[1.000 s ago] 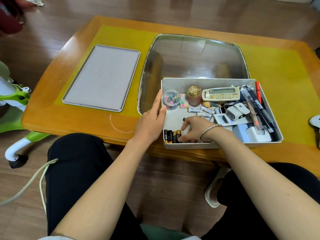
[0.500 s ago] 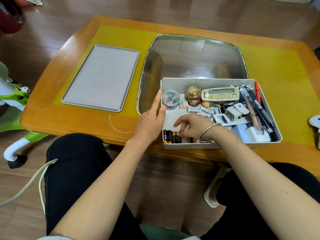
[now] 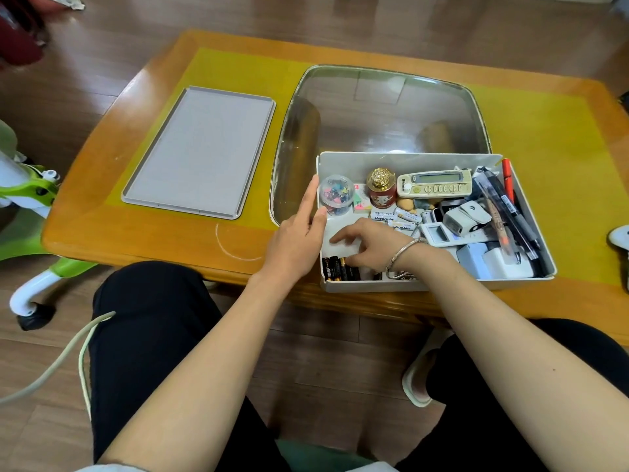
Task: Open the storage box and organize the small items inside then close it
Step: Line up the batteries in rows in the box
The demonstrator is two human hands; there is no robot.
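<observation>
Several black batteries [image 3: 340, 269] lined at storage box [image 3: 408, 284] front wall; right hand [image 3: 371, 245] fingers spread over them, nudge flush; left hand [image 3: 299, 233] flat, steadying side wall

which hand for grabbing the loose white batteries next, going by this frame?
Right, probably. The right hand is already inside the storage box, fingers spread just in front of the white batteries. The left hand rests on the box's left wall, seemingly steadying it.
</observation>
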